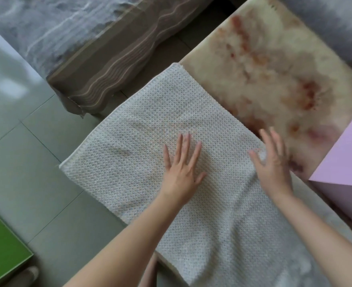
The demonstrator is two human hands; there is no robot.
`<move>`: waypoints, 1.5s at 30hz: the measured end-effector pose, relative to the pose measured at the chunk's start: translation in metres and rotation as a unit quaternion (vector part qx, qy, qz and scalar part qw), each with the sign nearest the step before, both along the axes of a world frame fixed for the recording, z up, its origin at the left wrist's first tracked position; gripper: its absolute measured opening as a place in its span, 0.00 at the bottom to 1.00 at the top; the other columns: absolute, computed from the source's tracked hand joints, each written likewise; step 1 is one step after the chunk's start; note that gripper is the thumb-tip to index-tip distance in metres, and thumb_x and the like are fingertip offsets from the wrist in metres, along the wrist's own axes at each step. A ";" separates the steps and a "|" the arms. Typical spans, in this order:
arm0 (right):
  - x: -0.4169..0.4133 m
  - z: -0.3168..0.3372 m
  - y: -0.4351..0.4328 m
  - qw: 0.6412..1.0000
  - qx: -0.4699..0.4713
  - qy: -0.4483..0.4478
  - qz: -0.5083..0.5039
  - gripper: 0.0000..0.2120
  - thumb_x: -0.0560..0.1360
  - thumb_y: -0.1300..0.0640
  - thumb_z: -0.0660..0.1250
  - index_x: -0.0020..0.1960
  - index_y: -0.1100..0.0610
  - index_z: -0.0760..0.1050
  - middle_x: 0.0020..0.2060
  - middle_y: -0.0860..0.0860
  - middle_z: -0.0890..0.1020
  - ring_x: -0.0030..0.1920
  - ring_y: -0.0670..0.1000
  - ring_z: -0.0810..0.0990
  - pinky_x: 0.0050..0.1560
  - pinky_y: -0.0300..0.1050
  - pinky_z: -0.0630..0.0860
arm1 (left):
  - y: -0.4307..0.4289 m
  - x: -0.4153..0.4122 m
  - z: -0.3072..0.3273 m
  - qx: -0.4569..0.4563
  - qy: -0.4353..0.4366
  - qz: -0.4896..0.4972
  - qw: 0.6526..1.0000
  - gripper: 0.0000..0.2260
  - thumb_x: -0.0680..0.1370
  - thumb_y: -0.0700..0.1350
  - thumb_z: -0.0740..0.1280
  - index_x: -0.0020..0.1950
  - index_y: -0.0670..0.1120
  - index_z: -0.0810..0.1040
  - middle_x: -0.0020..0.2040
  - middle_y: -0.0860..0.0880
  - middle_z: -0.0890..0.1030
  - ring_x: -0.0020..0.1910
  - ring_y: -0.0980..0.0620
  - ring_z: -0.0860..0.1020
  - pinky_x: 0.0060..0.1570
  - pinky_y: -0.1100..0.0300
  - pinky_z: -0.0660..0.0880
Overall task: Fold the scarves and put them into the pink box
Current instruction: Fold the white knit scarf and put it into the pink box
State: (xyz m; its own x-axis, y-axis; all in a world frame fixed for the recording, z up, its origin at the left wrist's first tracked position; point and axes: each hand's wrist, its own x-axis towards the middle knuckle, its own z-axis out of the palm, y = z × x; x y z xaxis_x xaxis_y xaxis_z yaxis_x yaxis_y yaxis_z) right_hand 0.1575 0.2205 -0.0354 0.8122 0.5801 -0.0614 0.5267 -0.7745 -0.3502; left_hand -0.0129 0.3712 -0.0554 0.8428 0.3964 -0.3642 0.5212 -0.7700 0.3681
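Note:
A white knitted scarf (142, 129) lies spread flat over the edge of a cream surface with reddish-brown blotches (270, 79). My left hand (181, 164) rests palm down on the scarf's middle, fingers straight and spread. My right hand (272, 162) is flat at the scarf's right edge, fingers straight and slightly blurred. The pink box (349, 162) stands at the right edge of the view, close to my right hand; only part of it shows.
Grey floor tiles (26, 162) lie to the left. A brown striped cloth over grey bedding (100, 65) sits behind the scarf. A green object (1, 245) is at the bottom left, with a shoe (29, 273) beside it.

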 end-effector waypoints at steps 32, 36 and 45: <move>-0.102 -0.006 -0.140 0.942 -0.264 0.174 0.116 0.56 0.58 0.19 0.47 0.72 0.45 0.24 0.70 0.50 0.22 0.70 0.54 0.22 0.70 0.63 0.30 | -0.146 -0.092 0.000 0.021 0.024 -0.126 0.992 0.50 0.64 0.70 0.66 0.78 0.53 0.46 0.78 0.44 0.44 0.77 0.44 0.44 0.68 0.33 0.43; -0.102 -0.008 -0.153 0.949 -0.215 0.197 0.117 0.54 0.61 0.21 0.52 0.74 0.43 0.28 0.71 0.49 0.24 0.71 0.51 0.23 0.71 0.59 0.30 | -0.156 -0.095 -0.003 0.034 0.036 -0.129 0.990 0.53 0.62 0.68 0.70 0.78 0.52 0.48 0.78 0.43 0.45 0.77 0.43 0.44 0.68 0.33 0.43; -0.085 0.005 -0.252 0.972 -0.133 0.164 -0.101 0.36 0.75 0.39 0.56 0.77 0.48 0.46 0.74 0.45 0.37 0.77 0.51 0.41 0.75 0.51 0.42 | -0.244 -0.111 0.004 -0.003 -0.028 -0.295 0.955 0.47 0.59 0.61 0.76 0.74 0.50 0.63 0.76 0.44 0.59 0.75 0.45 0.54 0.69 0.38 0.60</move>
State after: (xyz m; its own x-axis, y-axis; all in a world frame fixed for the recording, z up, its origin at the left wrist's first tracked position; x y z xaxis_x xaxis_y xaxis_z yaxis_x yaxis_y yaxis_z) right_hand 0.0724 -0.0319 -0.0306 0.8190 0.3396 -0.4626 0.2491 -0.9366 -0.2466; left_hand -0.1235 0.1274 -0.0517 0.9369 -0.1551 -0.3134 -0.0229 -0.9215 0.3877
